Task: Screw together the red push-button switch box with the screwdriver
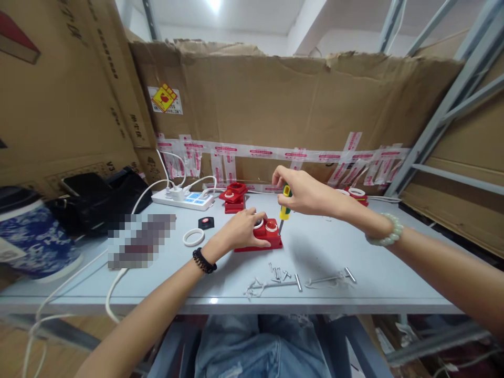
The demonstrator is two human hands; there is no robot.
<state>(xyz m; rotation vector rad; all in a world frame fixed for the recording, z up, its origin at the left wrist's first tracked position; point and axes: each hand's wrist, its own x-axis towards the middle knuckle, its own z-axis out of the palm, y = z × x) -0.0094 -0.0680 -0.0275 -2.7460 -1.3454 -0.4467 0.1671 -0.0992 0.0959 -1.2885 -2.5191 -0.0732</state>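
Near the middle of the table, a red block-shaped part [275, 242] with round openings lies under my left hand [244, 229], whose fingers press around its left side. My right hand [294, 191] grips a yellow and green screwdriver [285, 210] by the handle. The screwdriver points down, and its tip meets the right end of the red part. In front of the part lie several small screws [277, 273]. Closer to the table's front edge are two T-shaped metal rods [281, 284] with whitish strands around them.
On the grey table [378, 273], a white ring [193, 237] and a small black piece [206, 223] lie left. Behind are another red part [234, 195], a power strip [185, 199] with cables, and more red parts [357, 195]. A blue-and-white cup [35, 236] stands far left.
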